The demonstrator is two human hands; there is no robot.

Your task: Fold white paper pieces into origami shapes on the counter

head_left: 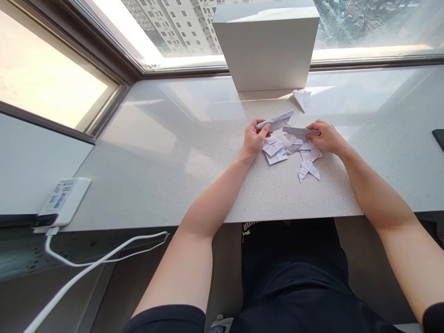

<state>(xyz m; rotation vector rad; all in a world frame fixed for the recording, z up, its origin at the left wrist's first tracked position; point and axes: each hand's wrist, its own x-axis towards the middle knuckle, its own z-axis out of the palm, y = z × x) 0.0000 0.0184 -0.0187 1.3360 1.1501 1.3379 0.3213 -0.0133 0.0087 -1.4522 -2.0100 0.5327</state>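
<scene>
My left hand point(255, 137) is closed on a white folded paper plane point(277, 121), pinched between thumb and fingers with its long edge slanting up to the right. My right hand point(326, 135) pinches another folded paper piece point(297, 132) by its right end, just above the counter. Below the two hands lie several folded paper shapes: squarish ones point(275, 150) on the left, and a four-pointed paper star point(308, 170) nearest me. More folded paper point(312, 151) sits partly hidden under my right hand. Farther back, a pointed paper plane point(302, 99) rests alone.
A large white box point(270, 51) stands at the back against the window. On the left, a white power bank or adapter point(64, 201) with a white cable point(83, 273) lies at the edge of the speckled counter point(194, 180). A dark flat object point(439, 138) is at the far right.
</scene>
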